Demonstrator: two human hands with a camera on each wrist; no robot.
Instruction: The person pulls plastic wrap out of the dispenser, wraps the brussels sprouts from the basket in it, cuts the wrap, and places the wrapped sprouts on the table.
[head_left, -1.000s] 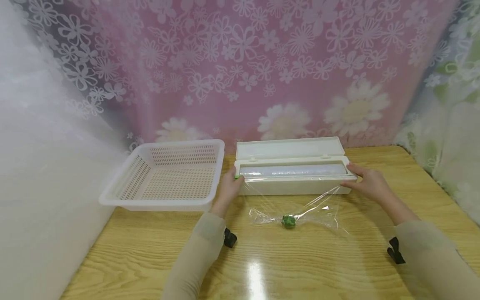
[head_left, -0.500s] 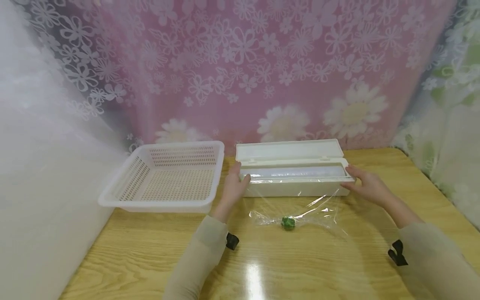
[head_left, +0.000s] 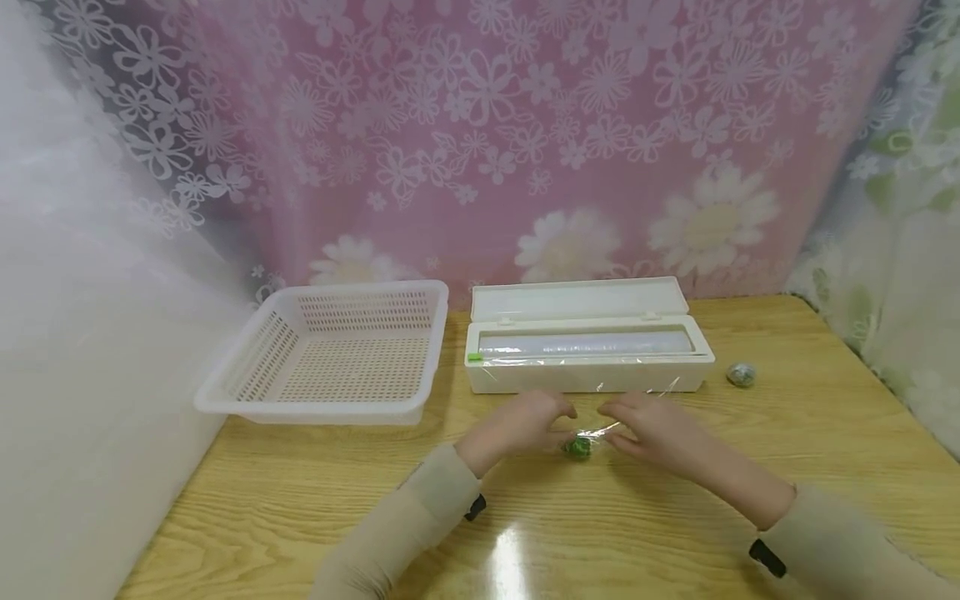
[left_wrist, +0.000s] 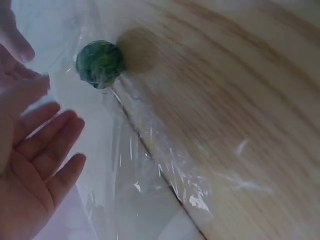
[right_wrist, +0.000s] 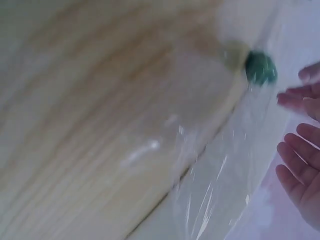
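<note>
A small green ball [head_left: 577, 447] lies on the table under clear cling film [left_wrist: 145, 165] drawn out from the white dispenser box [head_left: 592, 377]. Behind it, the box stands with its lid up and a film roll [head_left: 585, 342] inside. My left hand [head_left: 521, 425] hovers just left of the ball, fingers loosely bent and spread. On the other side, my right hand [head_left: 660, 429] is held alike, its fingertips close to the film. Both palms show in the wrist views with nothing gripped. Whether fingertips touch the film cannot be told.
A white perforated basket [head_left: 322, 408] stands on the left of the wooden table [head_left: 300, 500]. A small greyish ball [head_left: 741, 374], seemingly film-wrapped, lies right of the box. A green slider [head_left: 474, 357] sits at the box's left end. A flowered curtain [head_left: 480, 167] hangs behind.
Both hands have let go of the box's ends and come forward and inward to either side of the green ball. The greyish ball and the green slider are now uncovered.
</note>
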